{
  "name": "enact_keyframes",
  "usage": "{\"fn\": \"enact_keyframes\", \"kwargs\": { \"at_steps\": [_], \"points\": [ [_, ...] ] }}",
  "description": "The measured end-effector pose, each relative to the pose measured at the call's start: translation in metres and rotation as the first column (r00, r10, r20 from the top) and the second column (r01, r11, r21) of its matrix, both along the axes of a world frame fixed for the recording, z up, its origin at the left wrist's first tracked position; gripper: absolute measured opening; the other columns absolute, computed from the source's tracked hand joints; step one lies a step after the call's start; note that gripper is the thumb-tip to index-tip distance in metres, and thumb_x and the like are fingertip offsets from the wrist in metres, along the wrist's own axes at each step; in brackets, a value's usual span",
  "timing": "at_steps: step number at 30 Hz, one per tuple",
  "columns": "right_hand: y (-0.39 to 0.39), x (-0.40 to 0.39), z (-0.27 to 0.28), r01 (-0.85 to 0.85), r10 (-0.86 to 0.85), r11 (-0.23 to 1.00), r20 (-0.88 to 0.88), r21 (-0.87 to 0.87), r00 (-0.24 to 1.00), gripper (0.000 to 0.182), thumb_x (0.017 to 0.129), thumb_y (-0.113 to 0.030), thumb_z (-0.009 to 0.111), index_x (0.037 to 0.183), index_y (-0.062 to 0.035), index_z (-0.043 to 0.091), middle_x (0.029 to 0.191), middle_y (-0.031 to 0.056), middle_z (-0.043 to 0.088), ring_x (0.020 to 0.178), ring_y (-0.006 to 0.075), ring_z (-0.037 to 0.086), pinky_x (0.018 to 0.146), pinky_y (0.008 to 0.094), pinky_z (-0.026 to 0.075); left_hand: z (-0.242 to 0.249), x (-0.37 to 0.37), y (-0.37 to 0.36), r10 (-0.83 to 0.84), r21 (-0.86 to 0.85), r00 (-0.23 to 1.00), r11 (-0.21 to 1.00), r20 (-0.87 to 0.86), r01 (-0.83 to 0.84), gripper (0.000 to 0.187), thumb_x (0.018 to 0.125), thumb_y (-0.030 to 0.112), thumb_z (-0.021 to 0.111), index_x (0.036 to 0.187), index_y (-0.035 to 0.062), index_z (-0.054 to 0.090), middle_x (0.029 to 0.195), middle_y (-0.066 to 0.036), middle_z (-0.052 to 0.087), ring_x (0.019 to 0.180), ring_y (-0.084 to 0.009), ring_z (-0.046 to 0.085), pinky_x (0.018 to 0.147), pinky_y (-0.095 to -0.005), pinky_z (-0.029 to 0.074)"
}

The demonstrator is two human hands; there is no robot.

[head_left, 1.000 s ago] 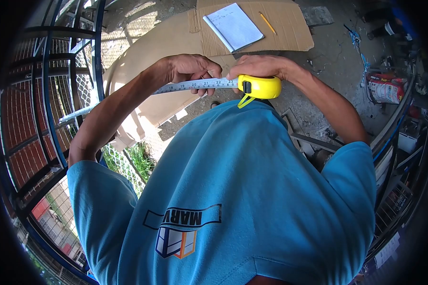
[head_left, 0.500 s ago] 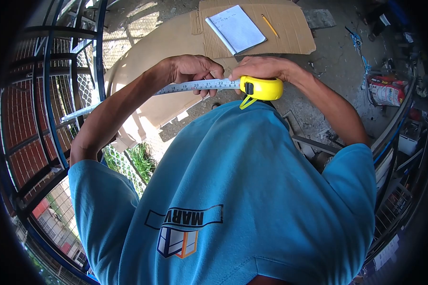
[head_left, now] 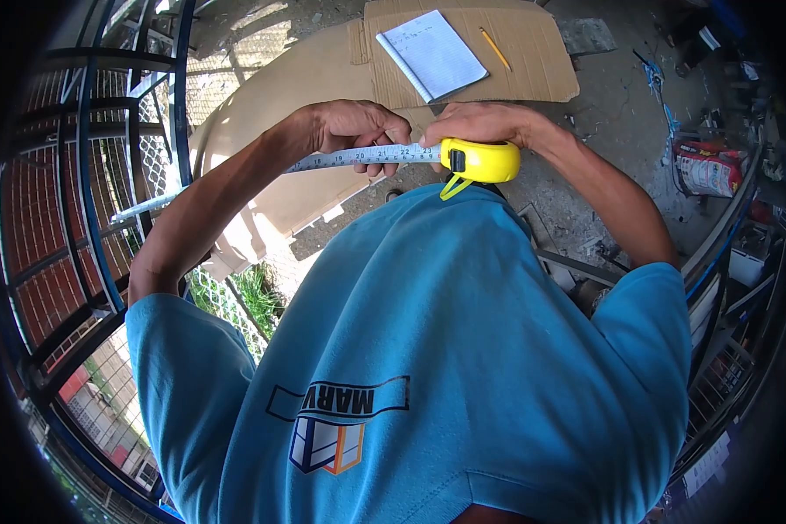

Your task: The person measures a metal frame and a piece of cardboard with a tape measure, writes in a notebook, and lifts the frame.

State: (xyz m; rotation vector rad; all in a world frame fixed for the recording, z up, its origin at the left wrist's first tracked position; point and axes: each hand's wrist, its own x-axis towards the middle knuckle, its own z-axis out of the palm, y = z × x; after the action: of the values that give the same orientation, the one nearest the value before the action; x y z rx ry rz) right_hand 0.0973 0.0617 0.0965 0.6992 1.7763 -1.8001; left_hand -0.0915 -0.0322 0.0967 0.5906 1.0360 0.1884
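My right hand (head_left: 479,124) is closed over the top of a yellow tape measure (head_left: 492,161), whose wrist strap hangs below the case. Its white blade (head_left: 341,159) is drawn out to the left, with numbers around 18 to 23 readable near the case. My left hand (head_left: 358,129) pinches the blade a short way from the case, thumb and index finger along its upper edge and other fingers curled beneath. Past my left forearm, the blade's far part (head_left: 153,205) reappears near the metal frame.
A lined notebook (head_left: 432,54) with handwriting and a yellow pencil (head_left: 496,49) lie on cardboard (head_left: 537,74) ahead. A blue metal frame with mesh (head_left: 87,175) stands at left. A red and white bag (head_left: 707,168) sits at right, near a blue rope (head_left: 659,87).
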Motion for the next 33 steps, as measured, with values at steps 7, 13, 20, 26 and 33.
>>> {"fn": "enact_keyframes", "kwargs": {
  "at_steps": [7,13,20,26,33],
  "points": [
    [-0.002,0.000,0.003,0.007,-0.007,1.000,-0.011,-0.003,1.000,0.037,0.081,-0.036,0.056,0.086,-0.0013,0.066,0.076,0.0073,0.065,0.061,0.0107,0.059,0.053,0.0229,0.046,-0.001,0.000,0.000,-0.007,0.011,1.000,1.000,-0.012,0.007,0.015,0.082,0.022,0.057,0.077,0.0083,0.057,0.059,-0.006,0.060,0.043,-0.0090,0.054,0.037,-0.0195,0.038],
    [-0.002,0.000,0.004,-0.020,0.020,0.999,0.005,0.029,1.000,0.041,0.078,-0.039,0.054,0.093,-0.0031,0.066,0.079,0.0083,0.066,0.064,0.0128,0.061,0.055,0.0250,0.047,0.002,0.001,-0.001,-0.011,0.043,1.000,0.999,-0.028,0.012,0.015,0.082,0.023,0.058,0.075,0.0092,0.056,0.058,-0.005,0.060,0.043,-0.0084,0.053,0.037,-0.0191,0.036],
    [-0.003,0.000,-0.002,0.007,-0.007,1.000,0.003,-0.003,1.000,0.041,0.079,-0.036,0.054,0.092,0.0009,0.065,0.077,0.0083,0.066,0.061,0.0119,0.061,0.053,0.0236,0.047,0.004,0.001,-0.002,0.003,0.043,0.999,0.999,-0.044,-0.002,0.015,0.081,0.022,0.058,0.073,0.0096,0.055,0.057,-0.005,0.060,0.042,-0.0083,0.052,0.037,-0.0192,0.036],
    [-0.002,0.001,-0.004,0.013,-0.013,1.000,0.017,0.003,1.000,0.040,0.080,-0.037,0.054,0.091,-0.0006,0.066,0.076,0.0073,0.066,0.057,0.0110,0.059,0.050,0.0234,0.046,0.005,0.002,-0.004,0.020,0.038,0.999,0.999,-0.044,-0.018,0.014,0.081,0.021,0.058,0.073,0.0100,0.055,0.057,-0.005,0.060,0.043,-0.0082,0.053,0.037,-0.0193,0.036],
    [-0.002,0.002,-0.008,-0.007,0.007,0.999,-0.005,0.035,1.000,0.041,0.081,-0.037,0.053,0.096,-0.0004,0.064,0.077,0.0071,0.067,0.057,0.0116,0.060,0.050,0.0230,0.046,0.006,0.004,-0.004,0.009,0.051,0.998,0.999,-0.067,-0.006,0.015,0.081,0.022,0.058,0.073,0.0097,0.056,0.058,-0.005,0.059,0.043,-0.0082,0.052,0.037,-0.0200,0.036]
  ]
}}
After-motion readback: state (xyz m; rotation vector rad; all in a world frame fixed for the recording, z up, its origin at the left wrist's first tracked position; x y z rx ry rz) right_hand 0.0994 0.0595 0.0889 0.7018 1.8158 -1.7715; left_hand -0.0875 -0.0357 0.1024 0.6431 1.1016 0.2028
